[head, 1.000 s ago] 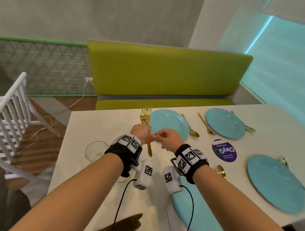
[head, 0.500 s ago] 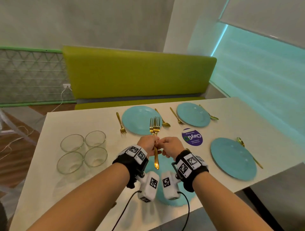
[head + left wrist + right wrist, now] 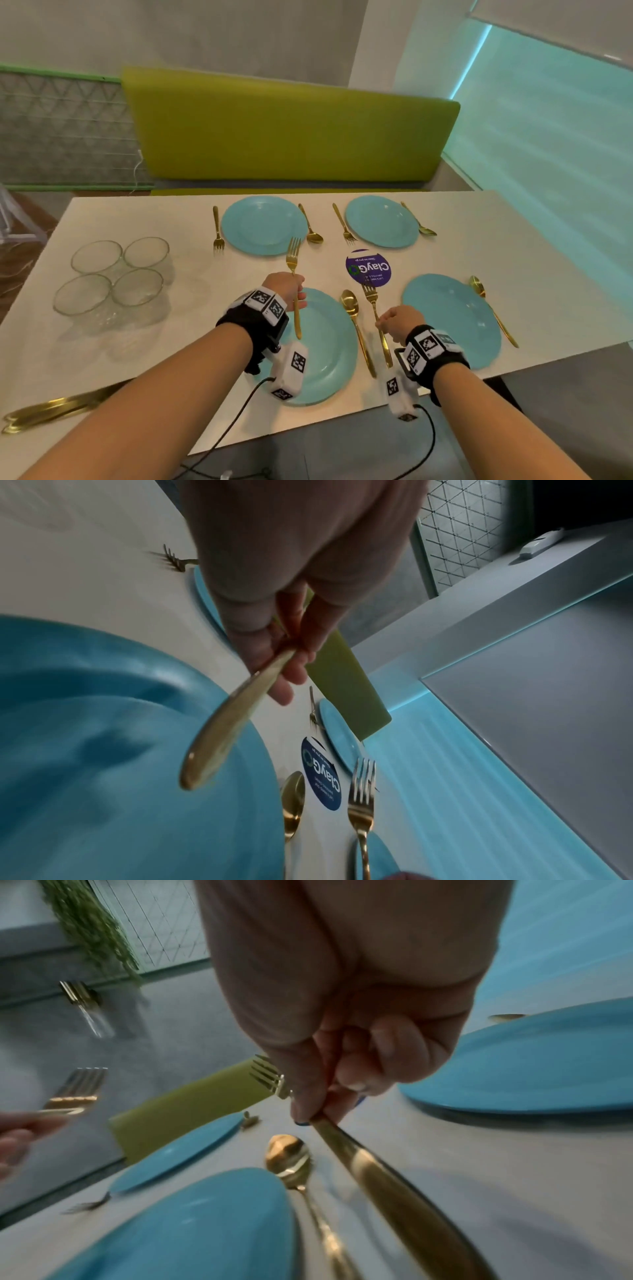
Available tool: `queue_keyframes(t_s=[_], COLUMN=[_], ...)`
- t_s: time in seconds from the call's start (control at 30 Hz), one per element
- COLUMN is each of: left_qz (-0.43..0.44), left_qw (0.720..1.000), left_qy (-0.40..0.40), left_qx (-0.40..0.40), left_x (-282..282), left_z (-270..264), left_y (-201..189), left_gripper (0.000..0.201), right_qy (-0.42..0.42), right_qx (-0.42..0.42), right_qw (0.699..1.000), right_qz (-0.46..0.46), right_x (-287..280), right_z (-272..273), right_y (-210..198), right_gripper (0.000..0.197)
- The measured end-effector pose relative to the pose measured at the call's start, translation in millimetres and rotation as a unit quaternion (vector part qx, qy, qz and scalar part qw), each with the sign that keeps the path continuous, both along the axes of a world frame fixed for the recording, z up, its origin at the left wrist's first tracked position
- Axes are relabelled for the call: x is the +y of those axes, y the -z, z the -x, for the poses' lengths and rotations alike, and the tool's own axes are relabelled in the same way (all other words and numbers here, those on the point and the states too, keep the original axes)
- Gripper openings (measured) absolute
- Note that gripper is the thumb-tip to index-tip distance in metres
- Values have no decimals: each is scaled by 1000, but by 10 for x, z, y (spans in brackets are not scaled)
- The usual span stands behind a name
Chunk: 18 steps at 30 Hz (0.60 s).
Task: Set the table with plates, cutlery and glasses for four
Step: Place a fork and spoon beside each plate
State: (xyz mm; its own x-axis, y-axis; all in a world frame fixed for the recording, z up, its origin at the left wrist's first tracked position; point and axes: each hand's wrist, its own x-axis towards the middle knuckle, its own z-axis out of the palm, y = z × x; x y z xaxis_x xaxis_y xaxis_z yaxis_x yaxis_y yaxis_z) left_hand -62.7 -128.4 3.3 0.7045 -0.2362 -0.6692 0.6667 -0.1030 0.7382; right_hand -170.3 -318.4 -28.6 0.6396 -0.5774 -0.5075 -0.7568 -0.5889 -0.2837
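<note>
Nearest the viewer, gold cutlery (image 3: 51, 409) lies at the table's (image 3: 144, 349) front-left edge, beside the left forearm. Just beyond, the left hand (image 3: 286, 289) holds a gold fork (image 3: 294, 274) above the near-left plate (image 3: 325, 346), fingers and thumb curled round the mid-handle, tines pointing away from the viewer; the left wrist view shows the handle end (image 3: 219, 734) hanging over the blue plate surface (image 3: 103, 777). At about the same depth, the right hand (image 3: 399, 323) pinches a second gold fork (image 3: 375, 308) between thumb and curled fingers (image 3: 377, 1056), the handle running back toward the wrist and the tines reaching to the edge of a round purple sticker (image 3: 368, 267). This fork is between a gold spoon (image 3: 354, 325), which lies just right of the near-left plate, and the near-right plate (image 3: 452, 318); whether it touches the table cannot be told. Another gold spoon (image 3: 493, 313) lies along the right side of the near-right plate. To the left, at mid-depth, four clear glasses (image 3: 116, 274) stand clustered together, well apart from the plates. Farther back, two more blue plates (image 3: 263, 224) (image 3: 382, 221) each have a fork on one side and a spoon on the other. Behind the table stands a yellow-green bench (image 3: 291, 137).
</note>
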Motion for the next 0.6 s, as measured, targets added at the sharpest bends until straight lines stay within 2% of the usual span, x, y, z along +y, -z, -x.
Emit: queue_keyframes(t_s=[0.07,0.2,0.6], left_qz=[-7,-16,-35], left_qw=[1000,1000,999], left_qy=[-2,6,11], left_qx=[0,-4,-13], left_x=[-46,-128,-304], left_z=[40,128,208], left_y=[45,100,137], left_gripper=[28,30,22], right_qy=[-21,-41,-33], right_qx=[42,65,113], right_qw=[998,994,987], right_qz=[33,82,110], right_x=[-110,-251,-369], right_z=[63,156,64], right_y=[91,202,421], right_gripper=[34,41,35])
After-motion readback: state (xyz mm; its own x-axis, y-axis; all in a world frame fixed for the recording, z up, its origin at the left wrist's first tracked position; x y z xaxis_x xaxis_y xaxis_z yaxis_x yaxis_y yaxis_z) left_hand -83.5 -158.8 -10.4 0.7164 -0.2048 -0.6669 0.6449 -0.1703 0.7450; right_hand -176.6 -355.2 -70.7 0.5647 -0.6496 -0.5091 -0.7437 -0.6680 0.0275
